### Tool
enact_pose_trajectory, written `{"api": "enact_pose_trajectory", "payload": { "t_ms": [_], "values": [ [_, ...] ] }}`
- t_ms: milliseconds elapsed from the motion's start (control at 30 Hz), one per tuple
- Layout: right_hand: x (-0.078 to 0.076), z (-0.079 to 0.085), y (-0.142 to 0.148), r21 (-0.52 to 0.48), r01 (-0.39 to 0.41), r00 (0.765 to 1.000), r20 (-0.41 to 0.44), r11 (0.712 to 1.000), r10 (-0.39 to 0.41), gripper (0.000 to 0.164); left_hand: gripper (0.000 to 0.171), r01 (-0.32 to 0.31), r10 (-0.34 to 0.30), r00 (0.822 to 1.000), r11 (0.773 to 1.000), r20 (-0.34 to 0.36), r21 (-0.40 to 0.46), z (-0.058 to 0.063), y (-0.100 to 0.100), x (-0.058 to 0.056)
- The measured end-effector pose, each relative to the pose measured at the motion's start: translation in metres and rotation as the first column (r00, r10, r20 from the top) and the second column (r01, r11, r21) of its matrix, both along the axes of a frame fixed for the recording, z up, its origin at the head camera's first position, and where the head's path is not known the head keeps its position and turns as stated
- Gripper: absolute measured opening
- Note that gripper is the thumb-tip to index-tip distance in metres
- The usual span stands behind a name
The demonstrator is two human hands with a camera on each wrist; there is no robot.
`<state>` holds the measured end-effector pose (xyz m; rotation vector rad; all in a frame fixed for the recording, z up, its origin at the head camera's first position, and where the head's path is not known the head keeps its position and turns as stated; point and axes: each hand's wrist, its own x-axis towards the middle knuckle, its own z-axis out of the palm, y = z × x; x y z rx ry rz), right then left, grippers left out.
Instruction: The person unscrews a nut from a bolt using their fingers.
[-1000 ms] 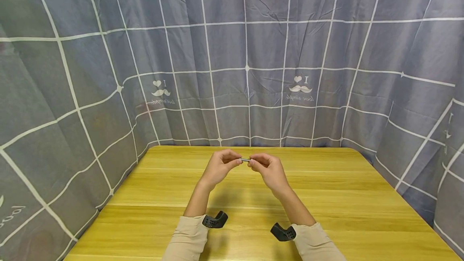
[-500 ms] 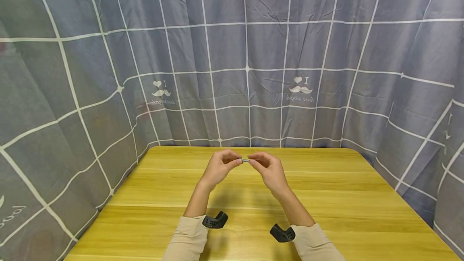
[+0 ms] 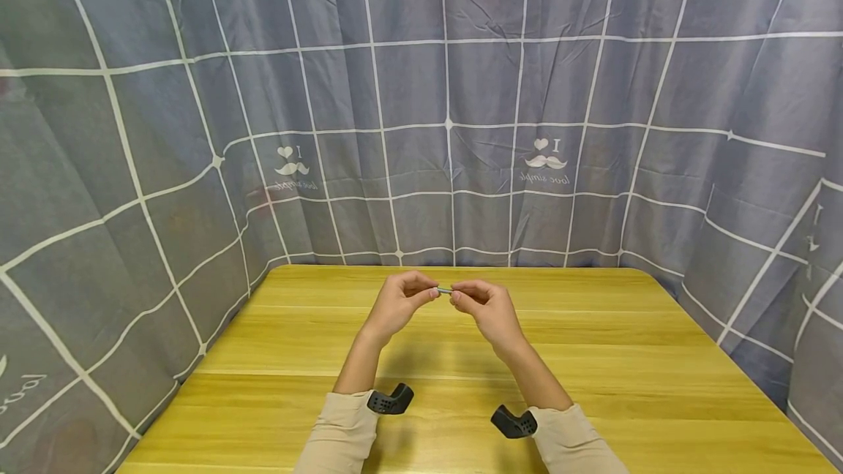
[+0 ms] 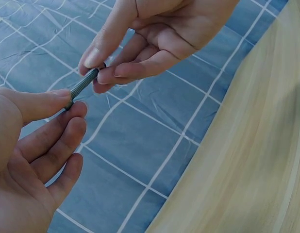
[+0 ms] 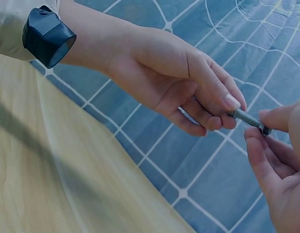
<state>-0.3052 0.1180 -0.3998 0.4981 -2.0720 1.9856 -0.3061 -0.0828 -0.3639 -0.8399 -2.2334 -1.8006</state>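
A short grey threaded bolt [image 3: 444,290] spans the gap between both hands, held up over the far part of the table. My left hand [image 3: 397,303] pinches one end between thumb and fingertips. At the other end, the thumb and fingers of my right hand [image 3: 490,307] pinch it. The left wrist view shows the thread along the bolt [image 4: 83,85] plainly, tilted between the two thumbs. In the right wrist view, a wider dark piece [image 5: 265,130] sits on the bolt at the right hand's fingertips; whether it is a nut or the head I cannot tell.
A wooden table [image 3: 448,357] lies beneath the hands. Grey curtains [image 3: 408,93] with white grid lines hang behind it and on both sides. Black wrist mounts [image 3: 391,399] sit at the cuffs of the beige sleeves [image 3: 342,430].
My right thumb and fingers have shifted slightly at the bolt's end, parting and closing on it again. The left hand has stayed in place.
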Motion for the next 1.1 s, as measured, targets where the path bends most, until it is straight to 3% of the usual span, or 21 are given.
{"api": "enact_pose_trajectory", "payload": {
  "t_ms": [800, 1100],
  "values": [
    [0.0001, -0.0007, 0.0008, 0.016, 0.023, 1.000, -0.012, 1.000, -0.023, 0.021, 0.015, 0.004, -0.004, 1.000, 1.000, 0.020, 0.009, -0.0004, -0.0006, -0.0003],
    [-0.0007, -0.0014, 0.0011, 0.027, 0.030, 0.998, -0.054, 0.999, -0.029, 0.018, 0.014, 0.012, -0.013, 1.000, 1.000, 0.020, 0.009, -0.0009, -0.0007, -0.0010]
  ]
}}
